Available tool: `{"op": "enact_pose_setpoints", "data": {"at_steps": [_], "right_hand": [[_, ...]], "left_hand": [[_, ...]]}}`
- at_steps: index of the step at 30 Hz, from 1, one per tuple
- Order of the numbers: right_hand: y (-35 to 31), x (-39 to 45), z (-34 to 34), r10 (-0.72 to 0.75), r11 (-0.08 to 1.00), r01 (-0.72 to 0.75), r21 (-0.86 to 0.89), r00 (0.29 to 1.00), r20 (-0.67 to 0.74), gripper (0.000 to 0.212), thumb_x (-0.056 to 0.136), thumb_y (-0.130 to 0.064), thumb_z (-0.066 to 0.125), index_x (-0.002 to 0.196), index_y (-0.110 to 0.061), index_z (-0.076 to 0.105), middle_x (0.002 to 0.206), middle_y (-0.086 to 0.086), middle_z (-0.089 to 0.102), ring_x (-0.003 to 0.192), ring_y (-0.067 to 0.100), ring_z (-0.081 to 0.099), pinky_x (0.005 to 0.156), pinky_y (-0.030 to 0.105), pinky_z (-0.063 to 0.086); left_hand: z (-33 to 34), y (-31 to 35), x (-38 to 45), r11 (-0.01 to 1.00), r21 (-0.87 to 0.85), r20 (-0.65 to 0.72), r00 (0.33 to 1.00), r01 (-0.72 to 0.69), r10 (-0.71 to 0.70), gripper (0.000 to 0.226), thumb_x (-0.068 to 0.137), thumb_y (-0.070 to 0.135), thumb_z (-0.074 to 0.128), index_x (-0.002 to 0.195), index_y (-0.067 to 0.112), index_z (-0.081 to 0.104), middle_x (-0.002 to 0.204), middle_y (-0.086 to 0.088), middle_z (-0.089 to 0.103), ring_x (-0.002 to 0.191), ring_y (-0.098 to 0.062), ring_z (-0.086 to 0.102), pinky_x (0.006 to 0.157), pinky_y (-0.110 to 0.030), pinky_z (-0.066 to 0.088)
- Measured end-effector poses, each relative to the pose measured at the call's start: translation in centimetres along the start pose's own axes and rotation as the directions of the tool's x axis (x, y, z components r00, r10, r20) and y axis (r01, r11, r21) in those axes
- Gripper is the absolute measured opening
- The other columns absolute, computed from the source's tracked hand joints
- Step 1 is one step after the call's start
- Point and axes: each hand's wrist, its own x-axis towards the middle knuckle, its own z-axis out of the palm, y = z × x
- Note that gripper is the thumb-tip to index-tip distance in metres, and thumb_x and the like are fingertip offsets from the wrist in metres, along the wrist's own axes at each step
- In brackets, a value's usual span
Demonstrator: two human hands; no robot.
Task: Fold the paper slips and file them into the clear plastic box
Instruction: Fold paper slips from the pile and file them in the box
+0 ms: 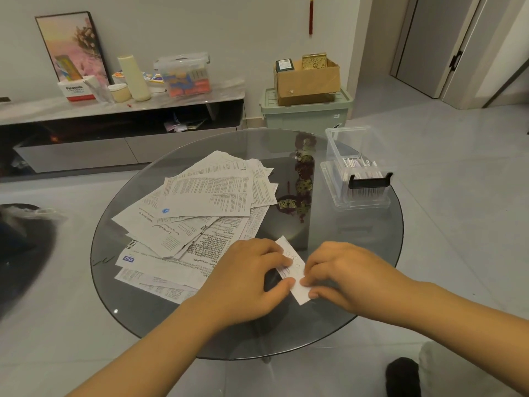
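Note:
A small folded white paper slip [292,270] lies near the front of the round glass table [357,282]. My left hand [246,276] pinches its left edge between thumb and fingers. My right hand [340,273] holds the slip's right edge with curled fingers. A loose pile of unfolded printed paper slips [206,207] spreads over the table's left half. The clear plastic box [357,167] stands at the table's right rim, lid off, with several folded slips standing inside behind its black latch.
The box's clear lid [332,184] lies under or beside it. A low TV cabinet [120,124] with clutter runs along the far wall. A green storage bin [306,113] carrying a cardboard box stands behind the table. A dark object [400,376] is on the floor at the front right.

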Motion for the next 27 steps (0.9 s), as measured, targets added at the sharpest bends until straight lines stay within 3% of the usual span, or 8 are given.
{"op": "enact_pose_setpoints", "data": {"at_steps": [3, 6, 8, 11, 14, 18, 21, 27], "right_hand": [[0.2, 0.0, -0.2, -0.066, 0.997, 0.065, -0.052, 0.998, -0.016, 0.024, 0.09, -0.035, 0.056, 0.107, -0.025, 0.069, 0.106, -0.009, 0.066, 0.1, 0.014, 0.055, 0.079, 0.019, 0.031], [0.2, 0.1, -0.1, -0.078, 0.989, 0.078, -0.126, 0.997, 0.012, 0.024, 0.087, -0.036, 0.05, 0.091, -0.028, 0.072, 0.086, -0.012, 0.068, 0.082, 0.011, 0.059, 0.069, 0.02, 0.04], [0.2, 0.2, 0.3, -0.087, 0.981, 0.077, -0.179, 0.995, -0.051, 0.031, 0.081, -0.039, 0.042, 0.074, -0.032, 0.071, 0.069, -0.015, 0.064, 0.065, 0.006, 0.058, 0.058, 0.017, 0.042], [0.2, 0.6, 0.8, -0.092, 0.984, 0.072, -0.164, 0.989, -0.119, 0.031, 0.079, -0.038, 0.039, 0.068, -0.031, 0.068, 0.064, -0.016, 0.061, 0.06, 0.006, 0.056, 0.055, 0.017, 0.042], [0.2, 0.7, 0.3, -0.042, 0.999, 0.041, -0.012, 0.992, -0.116, 0.02, 0.082, -0.033, 0.051, 0.077, -0.025, 0.069, 0.073, -0.011, 0.064, 0.069, 0.01, 0.057, 0.062, 0.023, 0.048], [0.5, 0.8, 0.2, 0.069, 0.983, -0.048, 0.178, 0.991, -0.114, 0.013, 0.09, -0.031, 0.056, 0.093, -0.022, 0.065, 0.091, -0.011, 0.062, 0.087, 0.005, 0.051, 0.079, 0.025, 0.044], [0.3, 1.3, 0.3, 0.135, 0.944, -0.1, 0.314, 0.987, -0.092, 0.012, 0.09, -0.033, 0.055, 0.094, -0.024, 0.062, 0.09, -0.014, 0.061, 0.086, 0.003, 0.053, 0.08, 0.026, 0.046], [0.5, 2.5, 0.7, 0.263, 0.83, -0.162, 0.535, 0.957, -0.119, 0.011, 0.09, -0.038, 0.053, 0.098, -0.032, 0.058, 0.085, -0.012, 0.065, 0.077, 0.01, 0.062, 0.07, 0.029, 0.052]], "left_hand": [[-0.2, 0.1, -0.1, 1.0, 0.015, 0.015, 1.0, -0.017, 0.017, 0.044, 0.079, 0.054, 0.049, 0.104, 0.026, 0.071, 0.109, 0.007, 0.066, 0.097, -0.012, 0.061, 0.083, -0.029, 0.046], [-0.3, 0.2, -0.3, 0.999, 0.025, 0.015, 1.0, -0.026, 0.025, 0.045, 0.077, 0.056, 0.05, 0.104, 0.027, 0.071, 0.108, 0.008, 0.066, 0.095, -0.012, 0.061, 0.082, -0.028, 0.045], [-0.3, 0.2, -0.3, 0.999, 0.032, 0.021, 0.999, -0.028, 0.027, 0.049, 0.075, 0.06, 0.05, 0.104, 0.028, 0.071, 0.109, 0.009, 0.066, 0.096, -0.011, 0.061, 0.083, -0.026, 0.043], [-0.3, 0.2, -0.2, 0.999, 0.042, 0.037, 0.999, -0.032, 0.031, 0.056, 0.073, 0.068, 0.049, 0.108, 0.029, 0.07, 0.111, 0.01, 0.064, 0.099, -0.01, 0.059, 0.085, -0.025, 0.04], [-0.3, 0.2, -0.2, 0.998, 0.049, 0.048, 0.998, -0.044, 0.041, 0.061, 0.07, 0.073, 0.048, 0.109, 0.03, 0.069, 0.112, 0.011, 0.064, 0.099, -0.01, 0.059, 0.086, -0.025, 0.039], [0.0, 0.0, 0.0, 0.999, 0.025, 0.005, 0.999, -0.039, 0.039, 0.051, 0.076, 0.069, 0.047, 0.099, 0.03, 0.073, 0.105, 0.012, 0.067, 0.091, -0.008, 0.061, 0.077, -0.021, 0.04], [0.3, 0.0, 0.2, 0.999, -0.048, -0.062, 0.998, -0.021, 0.018, 0.043, 0.083, 0.057, 0.046, 0.085, 0.026, 0.076, 0.095, 0.013, 0.069, 0.082, -0.005, 0.061, 0.066, -0.018, 0.043], [0.6, -0.3, 0.4, 0.965, -0.229, -0.059, 0.988, 0.124, -0.141, 0.027, 0.088, 0.044, 0.054, 0.088, 0.026, 0.074, 0.095, 0.015, 0.068, 0.088, -0.001, 0.056, 0.07, -0.018, 0.042]]}}
